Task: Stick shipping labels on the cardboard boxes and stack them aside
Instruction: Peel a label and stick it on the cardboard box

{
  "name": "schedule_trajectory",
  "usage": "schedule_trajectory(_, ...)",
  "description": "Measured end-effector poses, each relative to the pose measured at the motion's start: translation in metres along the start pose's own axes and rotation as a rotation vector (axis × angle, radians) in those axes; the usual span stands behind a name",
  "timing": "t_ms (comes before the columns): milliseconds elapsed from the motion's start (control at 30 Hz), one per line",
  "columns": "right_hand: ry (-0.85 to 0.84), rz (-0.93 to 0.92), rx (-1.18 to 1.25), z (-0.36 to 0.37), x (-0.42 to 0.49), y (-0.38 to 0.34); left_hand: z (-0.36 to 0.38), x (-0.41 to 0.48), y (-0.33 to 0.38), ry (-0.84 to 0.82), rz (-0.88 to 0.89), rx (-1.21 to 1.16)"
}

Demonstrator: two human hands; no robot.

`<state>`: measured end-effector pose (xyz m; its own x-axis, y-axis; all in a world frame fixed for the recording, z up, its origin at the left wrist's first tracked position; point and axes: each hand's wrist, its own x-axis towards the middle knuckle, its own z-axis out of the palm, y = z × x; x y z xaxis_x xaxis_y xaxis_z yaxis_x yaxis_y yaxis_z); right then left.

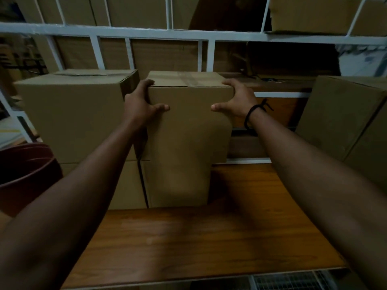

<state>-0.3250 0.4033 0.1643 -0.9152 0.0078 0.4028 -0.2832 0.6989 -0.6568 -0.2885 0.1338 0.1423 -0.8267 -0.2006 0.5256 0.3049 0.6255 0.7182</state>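
it's dim here; the maroon bin (25, 170) at the left edge is cut off, its inside too dark to read. the left hand (140, 101) and right hand (238, 99) grip the taped cardboard box (188, 126) at its top corners, thumbs on the front. it sits on a lower box (178, 185) on the wooden table (209, 237).

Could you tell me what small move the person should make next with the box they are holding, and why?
Probably lift the box down onto the table: the left hand and right hand grip its top corners, and no label shows on its visible faces, only tape.
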Motion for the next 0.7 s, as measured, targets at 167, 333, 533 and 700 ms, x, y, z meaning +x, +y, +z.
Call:
schedule_trajectory(167, 0.065, -0.035, 0.006, -0.020, -0.028, 0.018, 0.008, -0.024, 0.015, 0.027, 0.098, -0.002)
schedule_trajectory(333, 0.150, -0.043, 0.026, -0.060, -0.072, 0.039, 0.026, -0.057, 0.050, 0.013, 0.149, -0.051)
schedule_trajectory(533, 0.204, -0.041, 0.021, -0.120, -0.132, 0.066, 0.048, -0.107, 0.098, -0.001, 0.231, -0.046)
schedule_trajectory(700, 0.199, -0.030, 0.005, -0.161, -0.191, 0.096, 0.068, -0.159, 0.122, -0.037, 0.271, -0.043)
